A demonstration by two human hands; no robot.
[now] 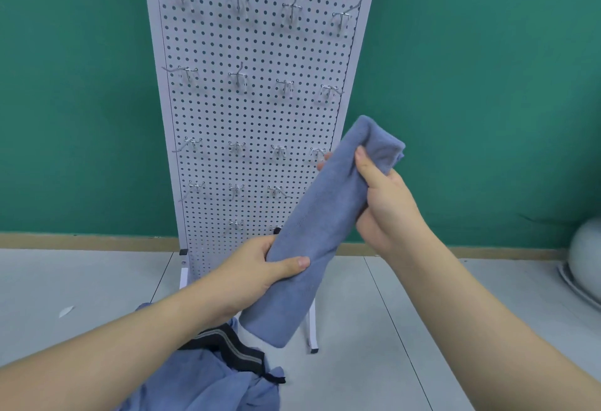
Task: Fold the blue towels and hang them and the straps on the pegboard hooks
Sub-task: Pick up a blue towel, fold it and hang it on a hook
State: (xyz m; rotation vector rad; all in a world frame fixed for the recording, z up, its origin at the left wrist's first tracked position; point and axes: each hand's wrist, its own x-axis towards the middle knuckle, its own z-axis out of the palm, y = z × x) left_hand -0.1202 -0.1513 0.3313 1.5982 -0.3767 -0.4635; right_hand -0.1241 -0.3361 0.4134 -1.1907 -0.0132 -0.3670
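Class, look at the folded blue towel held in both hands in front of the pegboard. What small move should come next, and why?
Probably lift the towel up to a bare hook and drape it over. It is already folded into a long strip, the left hand and right hand grip it, and every hook in view on the pegboard is bare.

I have only one view, a wide-angle camera worn on the head, looking forward and down from close above the forearms. It faces the white pegboard (257, 111) squarely, the green wall (471, 85) behind it.
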